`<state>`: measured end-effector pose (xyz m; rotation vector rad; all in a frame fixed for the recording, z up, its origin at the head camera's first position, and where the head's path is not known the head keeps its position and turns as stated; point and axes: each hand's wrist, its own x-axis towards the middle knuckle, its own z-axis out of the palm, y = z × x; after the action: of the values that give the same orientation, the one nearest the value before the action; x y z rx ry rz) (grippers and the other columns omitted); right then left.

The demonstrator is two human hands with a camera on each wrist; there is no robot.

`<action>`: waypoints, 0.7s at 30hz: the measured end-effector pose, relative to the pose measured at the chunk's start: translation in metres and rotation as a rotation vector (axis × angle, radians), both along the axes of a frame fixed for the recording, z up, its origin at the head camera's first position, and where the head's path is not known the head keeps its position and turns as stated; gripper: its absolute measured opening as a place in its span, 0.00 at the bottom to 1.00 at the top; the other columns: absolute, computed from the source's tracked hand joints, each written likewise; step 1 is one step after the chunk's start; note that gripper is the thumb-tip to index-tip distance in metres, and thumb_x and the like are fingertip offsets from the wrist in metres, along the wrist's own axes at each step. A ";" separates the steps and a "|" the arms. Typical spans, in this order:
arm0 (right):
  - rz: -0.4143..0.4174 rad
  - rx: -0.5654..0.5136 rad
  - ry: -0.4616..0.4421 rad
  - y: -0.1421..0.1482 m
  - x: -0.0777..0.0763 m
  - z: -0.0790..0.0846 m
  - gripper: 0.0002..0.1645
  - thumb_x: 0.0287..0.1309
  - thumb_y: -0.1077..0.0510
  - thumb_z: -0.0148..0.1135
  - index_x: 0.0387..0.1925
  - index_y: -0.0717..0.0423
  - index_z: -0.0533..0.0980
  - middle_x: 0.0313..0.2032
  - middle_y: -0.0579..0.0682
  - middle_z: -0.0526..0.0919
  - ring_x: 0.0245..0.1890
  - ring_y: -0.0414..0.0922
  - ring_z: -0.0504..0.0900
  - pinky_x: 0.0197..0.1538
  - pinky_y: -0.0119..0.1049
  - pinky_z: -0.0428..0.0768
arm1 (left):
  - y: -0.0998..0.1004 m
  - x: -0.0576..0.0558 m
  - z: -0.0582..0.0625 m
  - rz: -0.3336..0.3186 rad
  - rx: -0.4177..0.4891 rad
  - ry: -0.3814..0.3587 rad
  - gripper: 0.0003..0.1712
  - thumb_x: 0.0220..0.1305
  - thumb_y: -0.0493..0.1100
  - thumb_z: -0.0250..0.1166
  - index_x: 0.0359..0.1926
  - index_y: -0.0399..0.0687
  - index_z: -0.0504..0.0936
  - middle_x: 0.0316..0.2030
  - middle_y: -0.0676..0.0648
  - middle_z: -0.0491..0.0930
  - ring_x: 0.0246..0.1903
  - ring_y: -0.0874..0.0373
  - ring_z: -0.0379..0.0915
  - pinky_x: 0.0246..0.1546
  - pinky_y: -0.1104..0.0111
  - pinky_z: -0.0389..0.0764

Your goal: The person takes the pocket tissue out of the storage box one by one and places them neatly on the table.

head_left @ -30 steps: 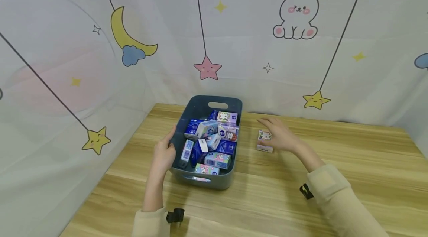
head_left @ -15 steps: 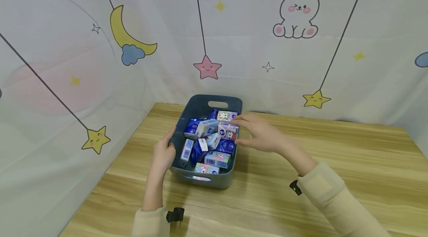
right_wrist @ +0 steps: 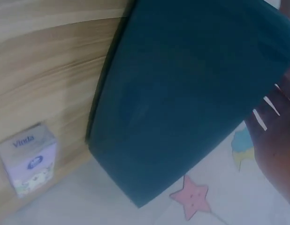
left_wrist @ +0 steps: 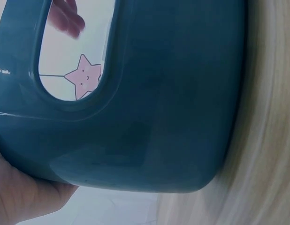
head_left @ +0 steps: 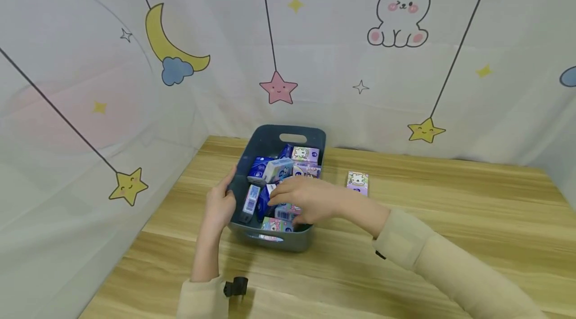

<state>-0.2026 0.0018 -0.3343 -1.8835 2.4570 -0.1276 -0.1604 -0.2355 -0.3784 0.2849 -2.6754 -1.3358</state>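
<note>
A dark blue-green plastic basket (head_left: 240, 190) stands on the wooden table, filled with several small tissue packs in dark blue, light blue and purple. At its left side my left hand (head_left: 219, 207) holds the wall, thumb at the rim and index finger lying along it; the other fingers are hidden. Over the basket's right rim reaches my right hand (head_left: 310, 200), fingers slightly bent and spread above the packs, nothing seen between them. One purple tissue pack (head_left: 357, 184) rests on the table right of the basket; in the right wrist view this pack (right_wrist: 30, 159) reads "Vinda".
The wooden table (head_left: 450, 219) extends right and toward me. A white cloth backdrop (head_left: 333, 59) with cartoon prints hangs behind and on the sides. The basket's far wall has a handle slot. Black wrist mounts (head_left: 236, 287) sit under my sleeves.
My right hand has moved left from beside the purple pack on the table, over the rim, and into the space above the packs. My left hand has stayed at the basket's side.
</note>
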 end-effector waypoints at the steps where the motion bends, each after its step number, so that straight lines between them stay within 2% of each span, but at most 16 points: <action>1: 0.018 0.032 0.007 -0.003 0.001 0.000 0.35 0.50 0.54 0.71 0.62 0.49 0.73 0.63 0.47 0.74 0.65 0.45 0.70 0.69 0.41 0.66 | 0.000 0.000 0.000 0.001 0.000 -0.001 0.36 0.62 0.29 0.41 0.72 0.51 0.59 0.70 0.37 0.60 0.70 0.44 0.55 0.65 0.48 0.65; 6: 0.048 0.173 -0.042 -0.017 0.003 -0.002 0.36 0.52 0.62 0.67 0.64 0.47 0.70 0.66 0.44 0.71 0.67 0.44 0.68 0.70 0.39 0.65 | -0.001 0.000 0.002 0.005 -0.006 -0.001 0.36 0.63 0.29 0.41 0.72 0.51 0.59 0.70 0.36 0.60 0.69 0.44 0.57 0.65 0.49 0.65; 10: 0.054 0.242 -0.117 -0.027 0.000 -0.008 0.39 0.52 0.73 0.58 0.66 0.47 0.69 0.67 0.44 0.70 0.67 0.43 0.68 0.68 0.36 0.67 | -0.001 0.000 0.002 0.009 -0.016 0.003 0.36 0.62 0.29 0.42 0.72 0.51 0.60 0.69 0.36 0.61 0.67 0.43 0.60 0.62 0.49 0.67; 13: 0.070 0.295 -0.116 -0.034 -0.002 -0.014 0.40 0.52 0.76 0.54 0.66 0.46 0.68 0.68 0.44 0.69 0.67 0.42 0.68 0.68 0.35 0.68 | -0.001 0.000 0.002 0.010 -0.016 0.002 0.36 0.62 0.29 0.42 0.72 0.51 0.60 0.69 0.36 0.61 0.68 0.43 0.59 0.64 0.48 0.66; 16: 0.104 0.349 -0.025 -0.039 -0.002 -0.017 0.38 0.56 0.73 0.55 0.66 0.44 0.68 0.68 0.43 0.68 0.68 0.42 0.67 0.69 0.35 0.66 | -0.001 0.000 0.001 0.009 -0.008 -0.004 0.36 0.63 0.29 0.42 0.72 0.52 0.60 0.70 0.37 0.61 0.69 0.43 0.57 0.67 0.49 0.63; 21: 0.227 0.420 0.288 -0.045 0.000 -0.021 0.31 0.64 0.62 0.56 0.67 0.41 0.66 0.68 0.40 0.68 0.68 0.40 0.66 0.72 0.34 0.61 | -0.001 0.000 0.001 0.005 0.006 -0.020 0.36 0.63 0.29 0.41 0.72 0.52 0.59 0.70 0.37 0.60 0.70 0.43 0.55 0.68 0.49 0.60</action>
<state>-0.2021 -0.0435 -0.3556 -2.0682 2.1638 0.6551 -0.1606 -0.2365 -0.3778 0.3074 -2.6853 -1.3470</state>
